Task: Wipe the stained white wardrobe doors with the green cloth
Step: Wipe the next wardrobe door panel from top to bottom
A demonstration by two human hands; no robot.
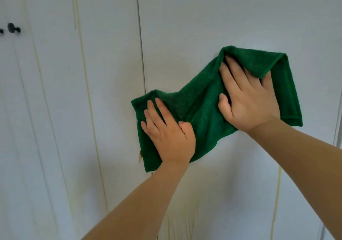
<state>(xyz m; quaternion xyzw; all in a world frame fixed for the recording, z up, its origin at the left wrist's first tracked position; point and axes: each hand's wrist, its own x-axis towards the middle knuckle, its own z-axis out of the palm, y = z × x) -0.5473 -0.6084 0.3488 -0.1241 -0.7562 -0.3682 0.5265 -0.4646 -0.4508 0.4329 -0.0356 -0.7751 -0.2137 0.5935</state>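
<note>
Wiping looks partly done, as a guess: yellowish streaks run down the doors at left of frame and near the lower centre and lower right, while the panel above the cloth shows no marks. Much seems left to clean.

The cloth lies spread against the door at centre right of the frame, reaching the seam between two doors. The left hand presses its lower left part flat, fingers straight. The right hand presses the upper right part, fingers straight, their tips hidden under a folded-over flap; whether they hook that flap cannot be told. A small brown spot shows just beside the cloth's lower left edge.

Two dark knobs sit at upper left. No containers are in view.
</note>
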